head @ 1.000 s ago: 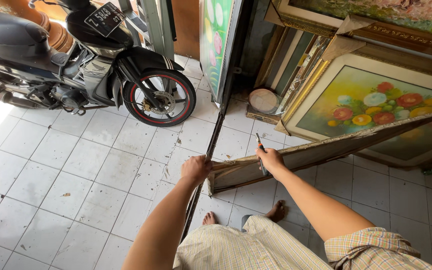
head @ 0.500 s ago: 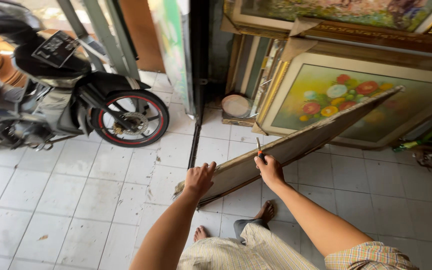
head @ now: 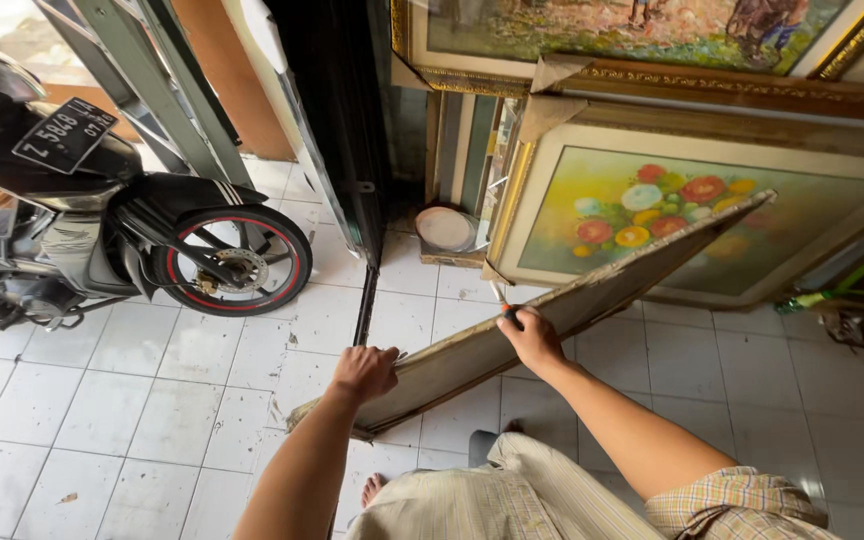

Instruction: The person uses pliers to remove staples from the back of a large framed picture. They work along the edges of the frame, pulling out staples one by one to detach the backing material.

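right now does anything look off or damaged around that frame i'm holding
The long frame sits tilted, held by the left hand and right hand, its low left corner looking ragged. The right hand also grips a small tool. The floor tiles look scuffed and dirty.

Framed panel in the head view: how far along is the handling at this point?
Done: the framed panel is off the floor, tilted edge-on above the white tiles. In hand: the left hand grips its near end, while the right hand presses on the upper edge, holding a small tool whose kind is unclear. Left: nothing shows it set down or stacked with the flower painting leaning behind.
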